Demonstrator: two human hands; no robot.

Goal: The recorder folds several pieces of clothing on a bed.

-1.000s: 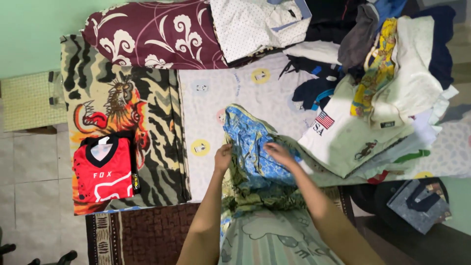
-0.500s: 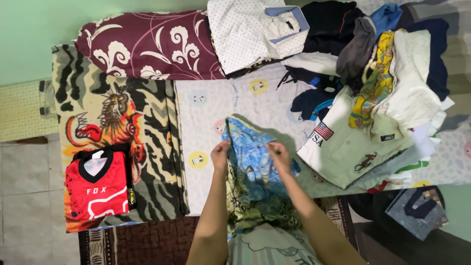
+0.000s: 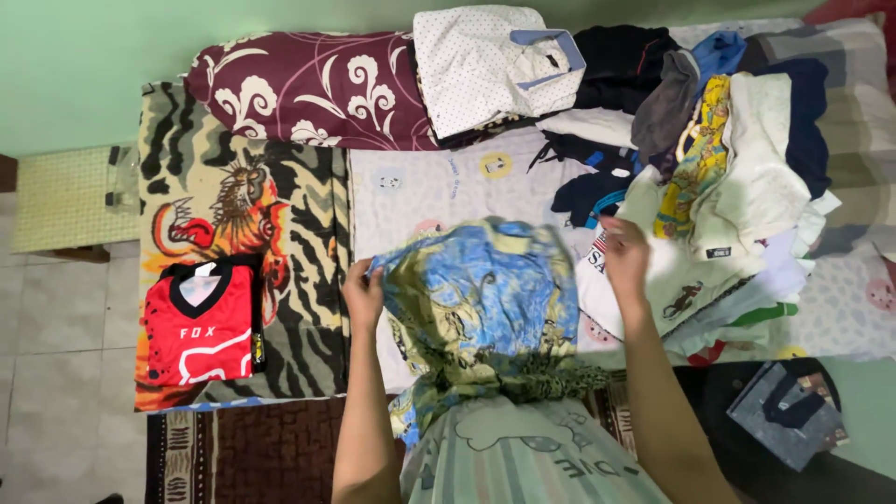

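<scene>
A blue, yellow and green patterned garment (image 3: 476,303) is stretched wide in front of me over the light bed sheet (image 3: 420,187). My left hand (image 3: 362,291) grips its left edge. My right hand (image 3: 623,257) grips its right edge, just in front of the cream shirt (image 3: 686,280) at the foot of the clothes pile. The lower part of the garment hangs bunched against my body.
A tall heap of mixed clothes (image 3: 737,159) fills the right side of the bed. A folded red and black jersey (image 3: 201,322) lies on a tiger-print blanket (image 3: 243,196) at left. A maroon floral pillow (image 3: 308,89) and a dotted white shirt (image 3: 481,61) sit at the back.
Both hands held the garment close together near its middle; they have moved apart, left hand leftward and right hand rightward, spreading the garment out wide.
</scene>
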